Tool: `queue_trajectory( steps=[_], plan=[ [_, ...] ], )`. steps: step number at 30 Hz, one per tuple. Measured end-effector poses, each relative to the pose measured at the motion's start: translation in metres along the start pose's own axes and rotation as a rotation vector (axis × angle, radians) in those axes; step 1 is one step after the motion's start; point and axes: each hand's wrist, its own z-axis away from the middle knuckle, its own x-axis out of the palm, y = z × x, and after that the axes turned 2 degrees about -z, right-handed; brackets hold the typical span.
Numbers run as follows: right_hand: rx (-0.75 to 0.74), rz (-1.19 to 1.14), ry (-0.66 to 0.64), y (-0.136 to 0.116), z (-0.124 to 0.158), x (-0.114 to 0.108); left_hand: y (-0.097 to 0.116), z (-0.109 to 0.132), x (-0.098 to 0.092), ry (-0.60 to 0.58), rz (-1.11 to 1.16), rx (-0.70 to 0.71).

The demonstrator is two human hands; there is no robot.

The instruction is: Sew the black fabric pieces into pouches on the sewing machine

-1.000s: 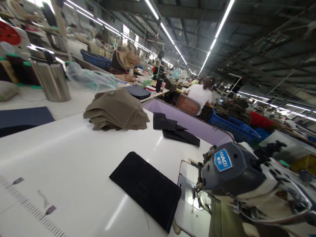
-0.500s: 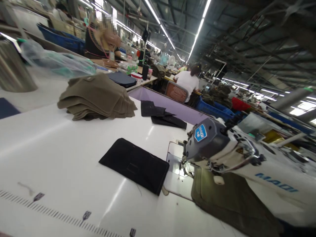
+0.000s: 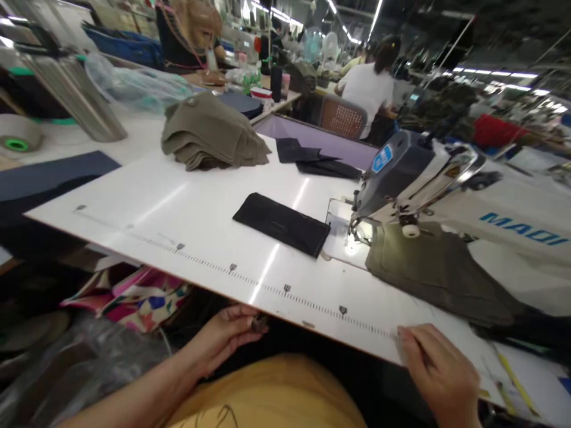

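Note:
Below the front edge of the sewing table, my left hand (image 3: 232, 333) pinches a small dark, round metal piece (image 3: 259, 323). My right hand (image 3: 439, 368) is closed at the table's front edge, fingertips by the ruler's right end; what it holds, if anything, is hidden. A flat black fabric piece (image 3: 283, 223) lies on the white tabletop (image 3: 187, 208), left of the needle area. The sewing machine (image 3: 401, 172) stands at the right, with olive fabric panels (image 3: 414, 261) lying under its arm.
A stack of olive fabric panels (image 3: 214, 131) sits at the back, beside folded black strips (image 3: 316, 160). At left stand a steel flask (image 3: 80, 95) and a thread cone (image 3: 20, 134). A patterned cloth (image 3: 138, 297) hangs below the table. A person in white (image 3: 368, 92) sits ahead.
The view has tilted down, bringing both my hands, the table's front edge and my lap into sight. The fabric pieces appear to lie where they were.

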Motion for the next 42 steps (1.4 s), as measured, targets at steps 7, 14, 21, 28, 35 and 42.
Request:
queue_trajectory(
  steps=[7, 14, 21, 28, 35, 42],
  plan=[
    [0.045, -0.294, -0.104, -0.057, -0.024, -0.008, 0.026, 0.036, 0.039, -0.26, -0.107, 0.277],
    [0.27, -0.713, -0.366, -0.11, -0.039, 0.004, 0.041, 0.019, 0.064, -0.284, -0.162, 0.382],
    [0.379, -0.87, -0.349, -0.114, -0.041, 0.01, 0.033, 0.008, 0.071, -0.256, 0.027, 0.274],
    [0.335, -0.907, -0.324, -0.115, -0.05, 0.014, 0.035, 0.006, 0.068, -0.231, -0.062, 0.322],
    [0.348, -0.932, -0.353, -0.113, -0.051, 0.015, 0.04, 0.011, 0.074, -0.292, -0.081, 0.328],
    [0.315, -0.922, -0.394, -0.111, -0.055, 0.013, 0.038, 0.013, 0.073, -0.246, -0.215, 0.38]
  ],
)
